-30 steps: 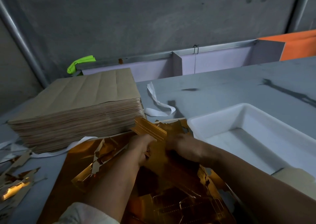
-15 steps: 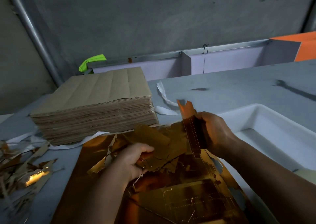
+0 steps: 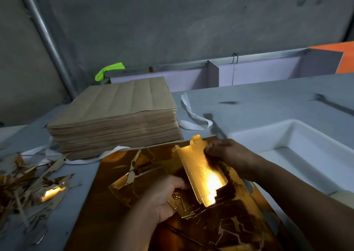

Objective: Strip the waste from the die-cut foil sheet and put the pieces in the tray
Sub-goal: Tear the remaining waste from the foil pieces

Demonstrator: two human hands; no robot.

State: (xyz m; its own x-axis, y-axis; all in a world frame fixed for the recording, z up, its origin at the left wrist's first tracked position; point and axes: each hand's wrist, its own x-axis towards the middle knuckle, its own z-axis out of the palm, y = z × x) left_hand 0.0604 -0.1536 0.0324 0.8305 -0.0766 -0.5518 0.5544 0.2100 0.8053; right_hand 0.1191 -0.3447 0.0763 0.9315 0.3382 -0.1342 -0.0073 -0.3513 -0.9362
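Your right hand pinches the top of 1 gold piece; your left hand grips torn waste over the foil sheet, beside the tray.

Brown paper stack behind gold foil sheet, white plastic tray to its right, foil scraps left, on grey table.

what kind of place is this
Probably a packaging or print-finishing workshop: a tall stack of brown paper sheets, a pile of stripped foil scraps on the gray worktable, and a gold die-cut foil sheet.
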